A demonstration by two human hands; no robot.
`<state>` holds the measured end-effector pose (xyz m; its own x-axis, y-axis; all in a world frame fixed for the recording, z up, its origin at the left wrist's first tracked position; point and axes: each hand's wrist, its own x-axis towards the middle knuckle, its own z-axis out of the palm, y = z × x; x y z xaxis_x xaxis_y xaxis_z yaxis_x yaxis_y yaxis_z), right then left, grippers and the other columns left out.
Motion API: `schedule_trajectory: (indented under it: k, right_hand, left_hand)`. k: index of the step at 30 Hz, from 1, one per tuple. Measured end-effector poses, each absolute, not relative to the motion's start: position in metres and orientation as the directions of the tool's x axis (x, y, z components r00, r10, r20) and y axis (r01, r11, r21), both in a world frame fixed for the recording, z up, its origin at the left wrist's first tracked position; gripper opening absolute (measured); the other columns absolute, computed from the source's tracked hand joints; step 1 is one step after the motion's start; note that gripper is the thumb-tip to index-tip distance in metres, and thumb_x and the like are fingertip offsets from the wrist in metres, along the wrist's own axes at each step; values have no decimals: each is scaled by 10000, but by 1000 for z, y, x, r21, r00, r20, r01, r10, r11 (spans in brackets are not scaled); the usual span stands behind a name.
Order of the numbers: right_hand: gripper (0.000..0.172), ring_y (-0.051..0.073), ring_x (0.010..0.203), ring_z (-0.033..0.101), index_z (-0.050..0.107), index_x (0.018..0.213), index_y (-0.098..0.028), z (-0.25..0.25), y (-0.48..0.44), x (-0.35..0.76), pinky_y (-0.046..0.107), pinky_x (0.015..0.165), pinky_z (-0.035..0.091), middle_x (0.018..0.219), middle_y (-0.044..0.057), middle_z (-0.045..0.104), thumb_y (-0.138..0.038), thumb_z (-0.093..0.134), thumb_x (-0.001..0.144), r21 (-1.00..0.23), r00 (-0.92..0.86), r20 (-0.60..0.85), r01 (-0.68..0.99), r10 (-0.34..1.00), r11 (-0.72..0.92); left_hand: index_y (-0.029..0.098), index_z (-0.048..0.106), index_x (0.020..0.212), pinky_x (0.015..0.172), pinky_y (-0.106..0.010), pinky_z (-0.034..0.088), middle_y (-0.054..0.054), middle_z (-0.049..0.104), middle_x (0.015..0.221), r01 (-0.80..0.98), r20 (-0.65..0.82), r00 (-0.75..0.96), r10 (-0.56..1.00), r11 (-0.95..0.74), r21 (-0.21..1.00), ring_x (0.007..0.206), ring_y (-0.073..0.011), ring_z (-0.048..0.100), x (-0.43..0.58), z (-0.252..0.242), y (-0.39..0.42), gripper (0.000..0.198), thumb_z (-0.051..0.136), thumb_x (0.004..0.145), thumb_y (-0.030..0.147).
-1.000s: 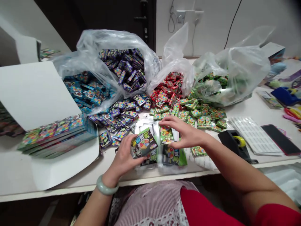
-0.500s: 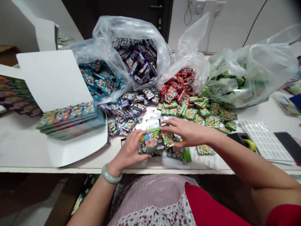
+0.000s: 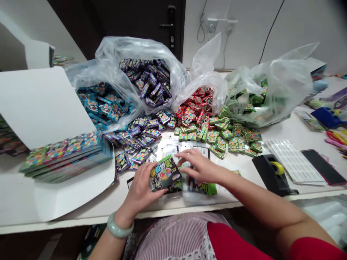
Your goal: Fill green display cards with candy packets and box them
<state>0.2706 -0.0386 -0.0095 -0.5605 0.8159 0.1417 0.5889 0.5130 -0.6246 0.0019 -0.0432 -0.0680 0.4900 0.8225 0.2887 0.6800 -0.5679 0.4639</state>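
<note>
My left hand (image 3: 141, 186) grips a black and green printed box (image 3: 166, 174) by its left side, thumb along the lower edge. The box is tilted above the near part of the table. At its right edge is my right hand (image 3: 197, 165), its fingers apart and curved, with nothing visible between them. Beneath my right hand lies another black and green packet (image 3: 203, 187) on clear plastic. Small green packets (image 3: 214, 137) and small purple packets (image 3: 142, 133) are heaped just beyond the hands.
Plastic bags hold blue packets (image 3: 105, 104), purple packets (image 3: 155, 85), red packets (image 3: 196, 103) and green ones. At left, an open white carton (image 3: 43, 104) contains stacked printed boxes (image 3: 70, 151). A tape dispenser (image 3: 271, 173), label sheets (image 3: 295, 162) and a dark phone (image 3: 322, 166) lie at right.
The small green packet beside my right fingers is no longer seen there. My left hand still holds the box, now tilted more. The camera view has shifted, showing more of the table's right side.
</note>
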Motion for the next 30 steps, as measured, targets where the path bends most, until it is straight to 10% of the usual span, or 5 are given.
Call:
schedule_trajectory:
  k: [7, 13, 21, 27, 30]
  right_hand:
    - [294, 224, 1115, 575, 586, 1186, -206, -30, 60, 301, 401, 977, 419, 1161, 95, 652, -326, 492, 934, -636, -109, 220, 738, 969, 228]
    - [788, 382, 1225, 445, 469, 1303, -141, -49, 141, 313, 542, 1025, 318, 1291, 196, 538, -478, 770, 657, -479, 231, 211, 871, 950, -106]
    - [299, 175, 819, 614, 542, 1104, -167, -34, 110, 326, 295, 738, 490, 1009, 58, 645, -286, 512, 831, -666, 135, 179, 746, 975, 19]
    - [153, 202, 775, 599, 592, 894, -172, -18, 41, 306, 311, 688, 462, 1019, 113, 596, -209, 648, 757, -323, -117, 20, 939, 993, 117]
    - [233, 213, 822, 609, 590, 937, -168, -18, 30, 298, 307, 703, 476, 981, 97, 630, -320, 693, 795, -413, -182, -127, 903, 975, 114]
  left_hand:
    - [244, 337, 1358, 990, -533, 442, -125, 499, 1269, 726, 319, 426, 847, -530, 438, 1189, -343, 493, -6, -77, -34, 780, 713, 719, 486]
    - [240, 318, 1365, 992, -550, 444, -138, 485, 1279, 739, 319, 400, 859, -508, 443, 1190, -347, 491, -15, -80, -36, 784, 692, 734, 518]
    - [247, 328, 1384, 1005, -561, 425, -139, 489, 1285, 741, 314, 364, 877, -477, 474, 1192, -348, 496, -26, -85, -34, 799, 674, 737, 562]
    - [244, 352, 1380, 994, -539, 432, -132, 501, 1273, 732, 318, 378, 869, -491, 472, 1187, -349, 494, -14, -80, -32, 806, 654, 729, 612]
    - [229, 357, 1375, 1020, -531, 412, -132, 499, 1272, 714, 300, 437, 848, -529, 458, 1203, -344, 479, -9, -80, -35, 791, 644, 742, 608]
